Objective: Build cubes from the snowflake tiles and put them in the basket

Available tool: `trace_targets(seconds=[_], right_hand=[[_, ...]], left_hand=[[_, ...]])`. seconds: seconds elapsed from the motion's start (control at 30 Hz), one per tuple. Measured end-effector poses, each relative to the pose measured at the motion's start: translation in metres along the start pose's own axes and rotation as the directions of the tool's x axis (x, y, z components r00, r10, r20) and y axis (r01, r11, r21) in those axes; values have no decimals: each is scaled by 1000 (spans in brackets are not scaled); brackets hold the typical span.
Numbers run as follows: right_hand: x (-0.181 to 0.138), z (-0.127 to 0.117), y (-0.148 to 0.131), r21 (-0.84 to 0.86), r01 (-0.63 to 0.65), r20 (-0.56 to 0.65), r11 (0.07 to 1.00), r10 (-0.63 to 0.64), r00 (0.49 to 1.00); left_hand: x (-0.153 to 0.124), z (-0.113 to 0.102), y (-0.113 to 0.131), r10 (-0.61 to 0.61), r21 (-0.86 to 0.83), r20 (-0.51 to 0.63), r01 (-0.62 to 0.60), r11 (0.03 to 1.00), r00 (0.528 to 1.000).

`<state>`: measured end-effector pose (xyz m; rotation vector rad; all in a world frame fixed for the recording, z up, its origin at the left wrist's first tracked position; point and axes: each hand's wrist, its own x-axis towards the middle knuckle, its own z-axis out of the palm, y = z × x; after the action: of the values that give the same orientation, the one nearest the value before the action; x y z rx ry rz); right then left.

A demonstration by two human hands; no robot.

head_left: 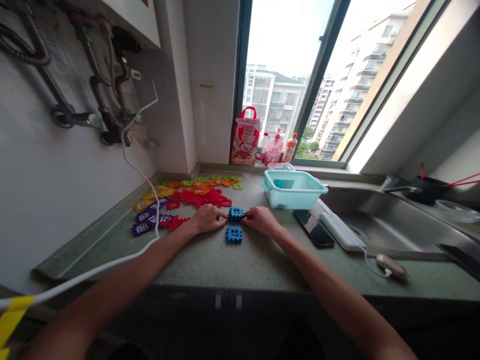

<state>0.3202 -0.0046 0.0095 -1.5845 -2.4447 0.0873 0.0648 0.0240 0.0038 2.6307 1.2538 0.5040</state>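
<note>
Speckled grey-green table [240, 260], one. Pale-blue plastic basin [300, 192], one. Red printed bag [245, 142], one, writing unreadable. Plastic bottles [275, 149], three. Blue plastic lattice tile [236, 213], mid-table, pinched between left hand [206, 219] and right hand [262, 220], each grip closed on it. Second blue tile [234, 234], flat, just nearer.

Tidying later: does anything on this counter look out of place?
Yes: toy tiles lie strewn at the counter's back left, odd beside a sink, and a white cable dangles across them. The left hand and right hand pinch a blue tile.
</note>
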Motion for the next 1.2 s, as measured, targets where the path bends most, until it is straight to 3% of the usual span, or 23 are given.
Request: trace_targets(seconds=[0.5, 0.83, 1.2], right_hand=[[-2, -7, 6, 34, -6, -26, 999, 7, 1000], [-1, -4, -4, -131, 47, 9, 990, -46, 999], [-1, -4, -7, -194, 52, 16, 980, -49, 999]], left_hand=[[0, 3, -2, 19, 112, -64, -12, 994, 998], [1, 5, 5, 113, 375, 6, -107, 921, 994], [0, 2, 7, 156, 423, 35, -156, 893, 987]])
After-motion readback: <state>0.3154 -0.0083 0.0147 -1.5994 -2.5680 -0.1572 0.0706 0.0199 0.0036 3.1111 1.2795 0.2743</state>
